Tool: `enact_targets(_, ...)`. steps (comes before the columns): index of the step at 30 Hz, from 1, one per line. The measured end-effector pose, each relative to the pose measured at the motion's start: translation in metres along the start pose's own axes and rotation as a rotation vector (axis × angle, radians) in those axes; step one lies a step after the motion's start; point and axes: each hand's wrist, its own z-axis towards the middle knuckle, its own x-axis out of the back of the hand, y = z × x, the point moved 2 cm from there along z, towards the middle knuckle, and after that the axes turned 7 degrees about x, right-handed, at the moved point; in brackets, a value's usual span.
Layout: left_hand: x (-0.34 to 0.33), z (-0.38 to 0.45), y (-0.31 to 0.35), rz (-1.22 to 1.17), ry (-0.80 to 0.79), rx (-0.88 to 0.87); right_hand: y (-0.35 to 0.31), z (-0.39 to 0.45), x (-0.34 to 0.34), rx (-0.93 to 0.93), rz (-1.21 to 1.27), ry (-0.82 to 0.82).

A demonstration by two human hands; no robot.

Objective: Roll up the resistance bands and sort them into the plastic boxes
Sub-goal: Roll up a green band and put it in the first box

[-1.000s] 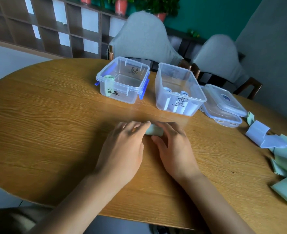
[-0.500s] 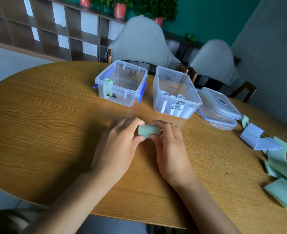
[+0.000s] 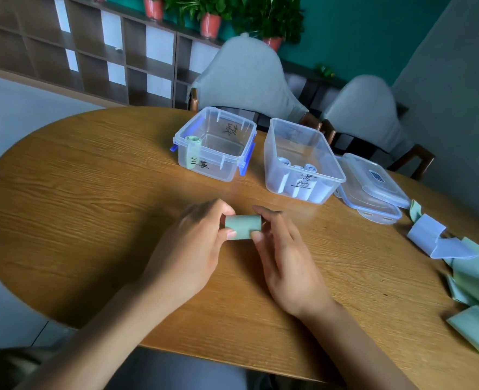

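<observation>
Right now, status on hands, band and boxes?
Left hand and right hand pinch green roll by its ends. Green-band box holds one roll. Path to it open; unrolled bands wait at right.

**Wood, clear plastic and matt rubbery bands**

The oval wooden worktop (image 3: 91, 209) shows a smooth, lightly sheened grain. The two clear plastic boxes (image 3: 215, 144) (image 3: 303, 161) and the transparent plastic lids (image 3: 373, 187) look glossy. The rolled green band (image 3: 244, 227) and the loose pale green and lilac bands (image 3: 458, 266) look matt and smooth. Grey cloth covers the chairs (image 3: 246, 77).
</observation>
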Motion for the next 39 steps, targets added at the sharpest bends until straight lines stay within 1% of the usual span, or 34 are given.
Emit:
enact_targets(3,0.002,-0.001,-0.004,0.011,-0.002,0.002,-0.002,0.001,-0.002,-0.006,0.025,-0.028)
enact_targets(9,0.011,-0.001,-0.019,0.011,0.008,0.042,-0.016,0.019,-0.013,-0.05,0.064,0.027)
enact_targets(14,0.022,0.001,-0.028,-0.048,0.064,0.061,-0.027,0.052,-0.011,-0.03,-0.004,-0.012)
enact_targets(18,0.033,-0.002,-0.033,-0.063,0.101,0.111,-0.03,0.087,-0.001,-0.027,-0.059,-0.03)
enact_targets(20,0.036,-0.003,-0.037,-0.048,0.106,0.136,-0.028,0.107,0.008,-0.034,-0.063,-0.033)
enact_targets(22,0.039,-0.004,-0.04,-0.03,0.107,0.141,-0.029,0.126,0.017,0.004,-0.1,-0.013)
enact_targets(26,0.039,-0.007,-0.043,0.03,0.082,0.111,-0.028,0.165,0.028,0.043,-0.155,0.003)
enact_targets(31,0.037,-0.01,-0.046,0.107,0.086,0.083,-0.015,0.208,0.026,-0.004,-0.286,-0.116)
enact_targets(34,0.034,-0.01,-0.046,0.169,0.056,0.072,-0.006,0.224,0.016,-0.133,-0.333,-0.246)
enact_targets(36,0.034,-0.01,-0.047,0.18,0.047,0.071,-0.002,0.229,0.008,-0.181,-0.336,-0.307)
enact_targets(39,0.034,-0.011,-0.047,0.18,0.05,0.076,0.0,0.235,-0.002,-0.22,-0.297,-0.353)
